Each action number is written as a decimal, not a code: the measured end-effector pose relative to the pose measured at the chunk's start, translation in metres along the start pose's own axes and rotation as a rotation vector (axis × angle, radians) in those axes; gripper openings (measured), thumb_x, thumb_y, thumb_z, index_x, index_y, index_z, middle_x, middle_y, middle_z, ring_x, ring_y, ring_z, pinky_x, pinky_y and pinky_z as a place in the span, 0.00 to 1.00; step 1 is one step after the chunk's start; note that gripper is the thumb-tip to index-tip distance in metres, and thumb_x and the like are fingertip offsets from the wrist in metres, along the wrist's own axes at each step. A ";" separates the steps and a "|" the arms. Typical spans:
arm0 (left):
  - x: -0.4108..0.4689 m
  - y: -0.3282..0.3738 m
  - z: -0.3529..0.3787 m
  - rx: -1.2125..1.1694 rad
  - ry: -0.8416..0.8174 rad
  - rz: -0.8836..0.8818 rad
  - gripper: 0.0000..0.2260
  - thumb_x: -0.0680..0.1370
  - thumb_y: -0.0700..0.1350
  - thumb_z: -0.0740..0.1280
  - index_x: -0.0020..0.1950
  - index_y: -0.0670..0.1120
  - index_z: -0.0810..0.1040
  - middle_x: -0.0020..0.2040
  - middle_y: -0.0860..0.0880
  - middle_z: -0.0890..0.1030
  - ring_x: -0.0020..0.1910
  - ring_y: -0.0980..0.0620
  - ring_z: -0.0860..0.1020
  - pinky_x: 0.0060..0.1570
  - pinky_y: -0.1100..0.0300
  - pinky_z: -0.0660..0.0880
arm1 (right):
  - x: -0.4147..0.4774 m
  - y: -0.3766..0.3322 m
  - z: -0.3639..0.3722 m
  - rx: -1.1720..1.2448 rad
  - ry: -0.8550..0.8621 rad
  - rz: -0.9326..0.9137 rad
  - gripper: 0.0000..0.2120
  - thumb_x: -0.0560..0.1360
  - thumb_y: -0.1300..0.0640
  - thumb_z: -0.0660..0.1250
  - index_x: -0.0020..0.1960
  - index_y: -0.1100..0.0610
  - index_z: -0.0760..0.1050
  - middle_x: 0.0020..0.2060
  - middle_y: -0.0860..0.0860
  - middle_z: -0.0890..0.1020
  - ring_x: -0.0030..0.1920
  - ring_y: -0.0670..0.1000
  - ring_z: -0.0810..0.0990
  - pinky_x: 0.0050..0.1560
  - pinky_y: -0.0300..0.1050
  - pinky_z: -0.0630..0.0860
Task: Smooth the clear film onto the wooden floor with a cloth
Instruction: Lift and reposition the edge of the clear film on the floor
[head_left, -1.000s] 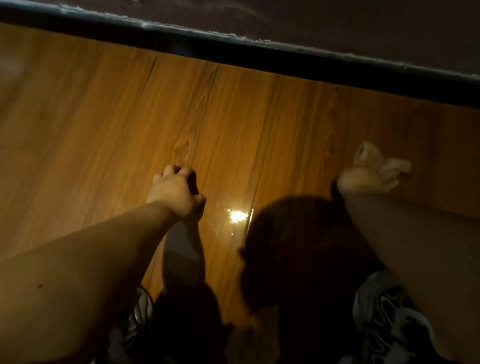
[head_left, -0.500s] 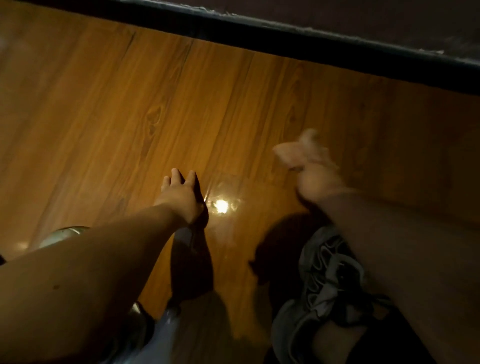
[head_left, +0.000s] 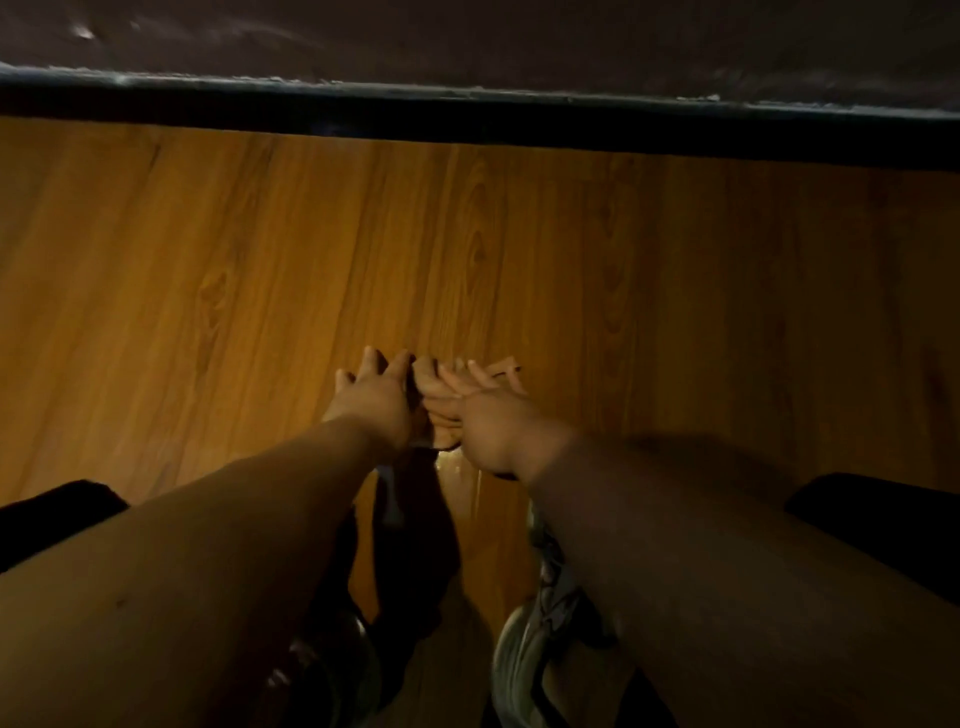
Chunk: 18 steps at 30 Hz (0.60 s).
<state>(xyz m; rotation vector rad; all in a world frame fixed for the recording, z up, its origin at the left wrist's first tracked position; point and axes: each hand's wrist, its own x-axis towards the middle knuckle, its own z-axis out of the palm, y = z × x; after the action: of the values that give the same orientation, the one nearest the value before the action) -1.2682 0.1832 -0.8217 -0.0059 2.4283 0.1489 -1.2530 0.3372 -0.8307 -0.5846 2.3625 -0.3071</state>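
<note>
Both hands meet mid-floor on the wooden floor (head_left: 218, 270), well short of the black skirting (head_left: 467, 122) at its far edge. The left hand (head_left: 375, 400) lies wide, fingers spread and straight. The right hand (head_left: 496, 428) rests on a pale bunched cloth (head_left: 436, 402); blur hides whether its fingers curl round it. The clear film (head_left: 460, 470) shows as a glossy patch just nearside of the hands. A patterned shoe (head_left: 519, 654) carries markings too blurred to read.

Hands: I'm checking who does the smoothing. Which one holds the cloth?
The right hand: its grip is bunched on the pale cloth. The left hand beside it is spread open over the wooden floor and holds nothing.
</note>
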 end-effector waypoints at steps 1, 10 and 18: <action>0.002 -0.006 -0.002 0.003 -0.017 -0.009 0.41 0.73 0.54 0.71 0.78 0.53 0.49 0.77 0.42 0.52 0.75 0.37 0.52 0.72 0.43 0.57 | 0.001 0.012 0.004 -0.012 0.046 0.003 0.34 0.78 0.60 0.57 0.77 0.42 0.46 0.77 0.45 0.42 0.76 0.52 0.39 0.72 0.64 0.37; 0.013 -0.034 -0.008 -0.098 -0.140 -0.098 0.48 0.74 0.46 0.73 0.76 0.63 0.38 0.76 0.46 0.31 0.74 0.31 0.39 0.67 0.42 0.65 | 0.012 0.144 -0.022 0.528 0.442 1.128 0.28 0.80 0.48 0.50 0.78 0.50 0.47 0.77 0.57 0.47 0.76 0.58 0.45 0.73 0.59 0.44; 0.009 -0.031 -0.009 -0.088 -0.158 -0.104 0.45 0.76 0.47 0.69 0.76 0.62 0.36 0.76 0.45 0.29 0.74 0.31 0.38 0.70 0.45 0.61 | 0.041 0.002 0.025 0.076 0.195 -0.142 0.30 0.77 0.49 0.53 0.76 0.37 0.46 0.77 0.44 0.40 0.74 0.47 0.33 0.67 0.50 0.28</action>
<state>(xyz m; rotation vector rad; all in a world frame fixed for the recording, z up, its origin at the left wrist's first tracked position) -1.2797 0.1516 -0.8246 -0.1536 2.2562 0.2013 -1.2646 0.3173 -0.8734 -0.7158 2.4863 -0.5376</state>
